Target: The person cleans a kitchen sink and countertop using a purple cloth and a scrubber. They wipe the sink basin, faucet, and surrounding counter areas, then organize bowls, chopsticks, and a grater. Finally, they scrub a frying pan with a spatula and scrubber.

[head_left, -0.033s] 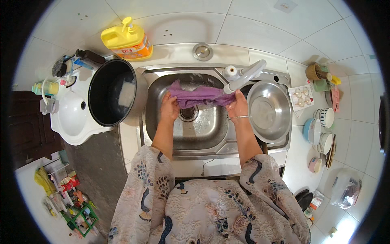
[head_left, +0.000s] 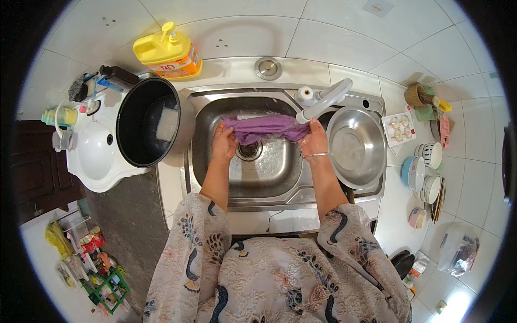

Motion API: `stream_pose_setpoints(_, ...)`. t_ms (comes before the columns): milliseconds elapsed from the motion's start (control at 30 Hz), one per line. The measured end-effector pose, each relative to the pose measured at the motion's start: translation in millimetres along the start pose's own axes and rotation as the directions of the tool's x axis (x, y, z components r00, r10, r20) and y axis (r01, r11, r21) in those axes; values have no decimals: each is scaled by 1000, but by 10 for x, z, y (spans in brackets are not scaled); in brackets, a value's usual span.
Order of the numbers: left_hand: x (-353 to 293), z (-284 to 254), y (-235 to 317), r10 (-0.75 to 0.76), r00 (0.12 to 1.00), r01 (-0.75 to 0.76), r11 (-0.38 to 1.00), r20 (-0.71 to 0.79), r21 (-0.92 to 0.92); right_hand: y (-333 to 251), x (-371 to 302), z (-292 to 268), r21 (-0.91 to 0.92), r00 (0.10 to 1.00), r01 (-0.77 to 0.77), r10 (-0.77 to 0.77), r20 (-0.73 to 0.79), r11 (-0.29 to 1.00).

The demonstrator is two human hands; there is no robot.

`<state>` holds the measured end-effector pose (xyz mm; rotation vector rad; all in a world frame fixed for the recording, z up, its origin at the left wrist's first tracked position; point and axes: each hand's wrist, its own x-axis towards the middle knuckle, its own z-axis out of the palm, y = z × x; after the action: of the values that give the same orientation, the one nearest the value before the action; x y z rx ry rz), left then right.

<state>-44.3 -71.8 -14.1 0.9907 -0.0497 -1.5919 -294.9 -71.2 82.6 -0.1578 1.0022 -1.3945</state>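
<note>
Tiled kitchen: steel sink (head_left: 215, 177) holds a purple cloth (head_left: 264, 128), stretched between left hand (head_left: 223, 142) and right hand (head_left: 313, 141), both gripping its ends.

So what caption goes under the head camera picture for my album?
Both hands, left hand and right hand, hold a purple cloth over the sink, under the tap.

Counter: a pale tiled counter (head_left: 344, 37) carried a steel sink (head_left: 269, 172) set into it.
Left side: a black pot (head_left: 148, 124) sat beside the sink, touching its rim; a yellow detergent bottle (head_left: 168, 54) lay behind it.
Right basin: a steel bowl (head_left: 355, 148) rested there.
Far right: stacked bowls (head_left: 425, 172) and a small tray of garlic (head_left: 398, 128) stood on the tiles.
</note>
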Motion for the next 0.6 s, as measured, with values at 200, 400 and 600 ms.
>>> stream_pose_setpoints(200,-156,238,178,278,961,-251,857,8,450,-2,106,-33,-451,926,363,-369,79,815)
stream_pose_setpoints(400,-401,790,502,-63,993,27,949,103,313,21,-167,192,-699,775,554,-25,631,-451)
stream_pose_setpoints(600,-511,916,719,-114,983,94,985,143,145,159,102,-151,-799,823,564,218,524,-209)
